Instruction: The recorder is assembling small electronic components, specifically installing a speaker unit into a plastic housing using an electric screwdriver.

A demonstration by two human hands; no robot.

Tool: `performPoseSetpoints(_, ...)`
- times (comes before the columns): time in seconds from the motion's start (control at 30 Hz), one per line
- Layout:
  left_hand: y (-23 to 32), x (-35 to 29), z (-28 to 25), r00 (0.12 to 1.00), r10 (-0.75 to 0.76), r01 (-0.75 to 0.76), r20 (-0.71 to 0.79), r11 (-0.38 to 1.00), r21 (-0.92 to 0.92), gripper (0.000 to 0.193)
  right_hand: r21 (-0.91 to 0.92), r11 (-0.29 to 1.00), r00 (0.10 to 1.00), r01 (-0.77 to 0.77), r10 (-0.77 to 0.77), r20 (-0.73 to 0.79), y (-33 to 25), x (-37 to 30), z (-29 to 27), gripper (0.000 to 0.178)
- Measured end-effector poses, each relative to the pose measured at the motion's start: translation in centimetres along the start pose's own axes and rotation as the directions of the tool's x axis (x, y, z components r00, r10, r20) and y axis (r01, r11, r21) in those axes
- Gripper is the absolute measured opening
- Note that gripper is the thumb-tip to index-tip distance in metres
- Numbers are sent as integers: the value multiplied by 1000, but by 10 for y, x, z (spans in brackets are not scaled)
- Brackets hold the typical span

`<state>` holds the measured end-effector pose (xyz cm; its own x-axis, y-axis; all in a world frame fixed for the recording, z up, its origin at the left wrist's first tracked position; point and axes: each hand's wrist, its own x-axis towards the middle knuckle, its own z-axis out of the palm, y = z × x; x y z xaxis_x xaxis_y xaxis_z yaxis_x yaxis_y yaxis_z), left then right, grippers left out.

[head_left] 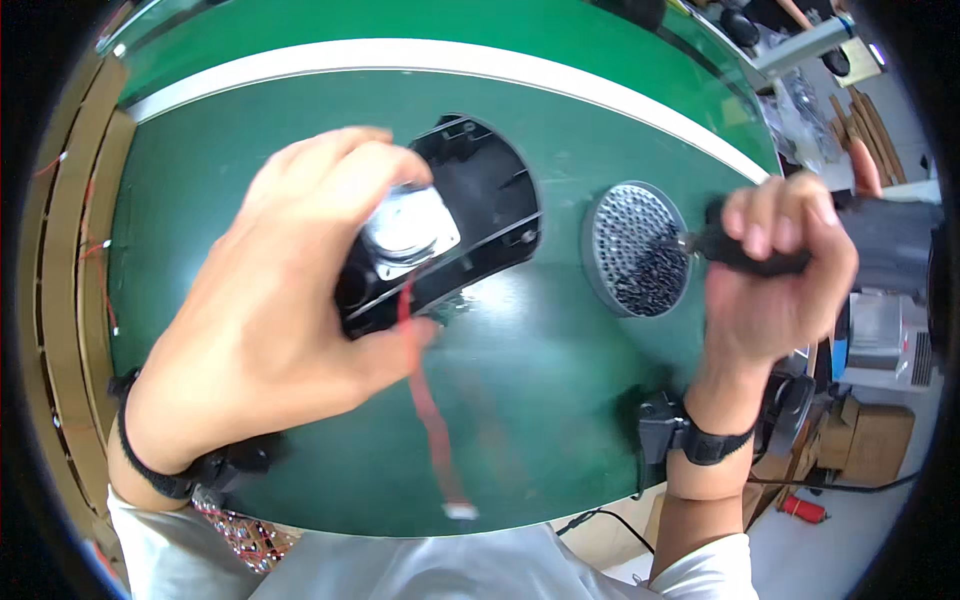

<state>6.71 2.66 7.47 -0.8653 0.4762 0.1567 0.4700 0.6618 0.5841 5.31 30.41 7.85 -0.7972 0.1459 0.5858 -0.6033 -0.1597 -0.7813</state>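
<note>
My left hand (270, 290) grips a black curved plastic housing (495, 190), with the thumb below and the fingers over its top. A silvery speaker (405, 235) with a square frame sits in the housing, partly under my fingers. From it a red cable (430, 415) hangs down to a white connector, blurred. My right hand (785, 265) is wrapped round a black power screwdriver (745, 245), pointing left. Its tip touches or hovers just over a round grey tray (593, 255) with a perforated plate. Many small black screws (650, 283) lie heaped in the tray's lower part.
All this is over a green work mat (540, 410) with a white strip (450, 58) along its far side. Cardboard dividers (65, 270) line the left edge. Bands with black devices (665, 430) circle both wrists. Cardboard boxes (870, 435) stand beyond the right side.
</note>
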Motion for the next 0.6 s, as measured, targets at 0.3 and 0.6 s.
performPoseSetpoints(0.3, 0, 2, 11, 997, 71, -67, -38, 993, 99, 71, -89, 995, 999, -34, 34, 1, 22, -2, -8, 41)
performPoseSetpoints(0.6, -7, 6, 16, 987, 151, -136, -56, 968, 211, 64, -112, 992, 998, -58, 56, -24, 24, -7, -7, 37)
